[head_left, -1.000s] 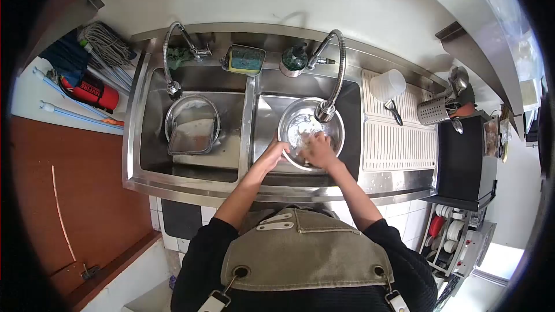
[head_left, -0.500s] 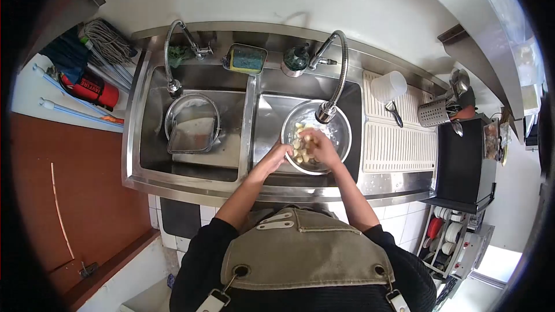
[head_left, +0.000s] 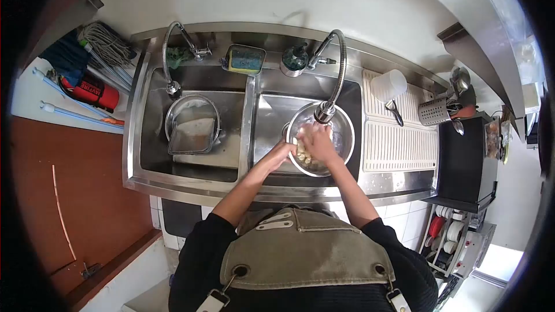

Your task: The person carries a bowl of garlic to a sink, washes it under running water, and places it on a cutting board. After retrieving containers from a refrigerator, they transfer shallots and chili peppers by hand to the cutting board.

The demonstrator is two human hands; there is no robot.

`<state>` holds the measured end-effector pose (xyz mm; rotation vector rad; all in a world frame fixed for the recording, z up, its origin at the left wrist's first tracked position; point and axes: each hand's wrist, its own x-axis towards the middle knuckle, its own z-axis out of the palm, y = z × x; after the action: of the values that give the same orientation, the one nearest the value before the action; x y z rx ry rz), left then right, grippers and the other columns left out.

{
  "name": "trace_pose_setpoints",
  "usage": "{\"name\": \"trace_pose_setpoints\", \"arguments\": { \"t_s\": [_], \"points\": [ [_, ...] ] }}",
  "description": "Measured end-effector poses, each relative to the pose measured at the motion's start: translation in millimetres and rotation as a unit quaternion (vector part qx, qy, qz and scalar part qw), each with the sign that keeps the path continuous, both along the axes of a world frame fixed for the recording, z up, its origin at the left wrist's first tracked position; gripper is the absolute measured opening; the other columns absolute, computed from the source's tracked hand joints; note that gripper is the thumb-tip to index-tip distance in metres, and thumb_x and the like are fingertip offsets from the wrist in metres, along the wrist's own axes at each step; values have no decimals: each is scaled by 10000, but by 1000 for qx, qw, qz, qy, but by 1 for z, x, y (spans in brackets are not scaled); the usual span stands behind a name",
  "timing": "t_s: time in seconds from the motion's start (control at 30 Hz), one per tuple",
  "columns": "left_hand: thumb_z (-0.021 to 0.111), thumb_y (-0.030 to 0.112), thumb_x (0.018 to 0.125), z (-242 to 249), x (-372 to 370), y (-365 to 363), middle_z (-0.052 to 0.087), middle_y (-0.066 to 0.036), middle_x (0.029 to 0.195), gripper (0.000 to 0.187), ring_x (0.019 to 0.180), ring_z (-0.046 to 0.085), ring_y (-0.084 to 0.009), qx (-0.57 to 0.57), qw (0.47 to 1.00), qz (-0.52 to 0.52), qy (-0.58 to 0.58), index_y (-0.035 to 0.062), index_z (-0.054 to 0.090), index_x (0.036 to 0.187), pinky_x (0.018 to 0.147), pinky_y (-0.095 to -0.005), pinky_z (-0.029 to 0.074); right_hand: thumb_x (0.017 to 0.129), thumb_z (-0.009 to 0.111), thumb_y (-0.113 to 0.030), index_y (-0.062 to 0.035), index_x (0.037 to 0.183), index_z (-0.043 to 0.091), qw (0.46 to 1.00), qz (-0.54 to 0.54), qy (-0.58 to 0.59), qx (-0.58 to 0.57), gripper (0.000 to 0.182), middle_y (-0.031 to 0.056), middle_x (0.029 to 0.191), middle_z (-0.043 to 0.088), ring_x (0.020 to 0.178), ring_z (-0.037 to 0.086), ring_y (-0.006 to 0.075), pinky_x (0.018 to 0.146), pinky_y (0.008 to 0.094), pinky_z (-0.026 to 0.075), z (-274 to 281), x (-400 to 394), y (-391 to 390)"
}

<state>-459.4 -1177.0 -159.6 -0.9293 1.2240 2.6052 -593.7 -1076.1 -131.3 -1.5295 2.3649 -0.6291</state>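
Observation:
A round steel bowl stands in the right sink basin, with small pale yellow pieces of food in it, whose kind I cannot make out. My left hand grips the bowl's left rim, thumb at the edge. Inside the bowl, my right hand reaches over the pieces with its fingers stretched out and spread, partly covering them. Right above that hand hangs the spray head of the right tap; whether water is running is hard to see.
In the left basin sit a round strainer and a clear rectangular container. A sponge tray and a soap bottle line the back ledge. To the right are ribbed draining mats, a white tub and a utensil holder.
The bowl has shifted slightly to the right along with my left hand. My right hand has moved a little up and opened out, nearer the spray head.

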Motion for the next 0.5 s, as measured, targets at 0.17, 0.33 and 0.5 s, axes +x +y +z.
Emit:
{"name": "trace_pose_setpoints", "arguments": {
  "t_s": [0.17, 0.33, 0.5],
  "points": [
    [482, 28, 637, -6, 3, -8, 526, -60, 887, 455, 833, 539, -177, 7, 999, 40, -15, 3, 487, 1091, 721, -404, 504, 772, 584, -228, -76, 1117, 482, 997, 41, 50, 36, 391, 269, 1046, 482, 989, 487, 410, 867, 480, 342, 4, 35, 14],
    [483, 52, 599, -8, 6, -1, 445, -76, 1051, 754, 870, 505, -198, 8, 999, 19, -28, 196, 279, 1311, 702, -424, 483, 709, 615, -70, -80, 1069, 488, 994, 4, -90, 62, 382, 219, 975, 477, 857, 548, 399, 733, 435, 468, -7, 25, 22],
    [465, 28, 627, -20, 7, -2, 489, -89, 1063, 624, 949, 523, -208, 20, 999, 46, 1, 28, 363, 1243, 717, -393, 516, 675, 555, 22, -102, 1095, 528, 991, 29, -131, -16, 439, 211, 994, 509, 857, 541, 402, 766, 416, 454, 13, 0, 13]
  ]
}}
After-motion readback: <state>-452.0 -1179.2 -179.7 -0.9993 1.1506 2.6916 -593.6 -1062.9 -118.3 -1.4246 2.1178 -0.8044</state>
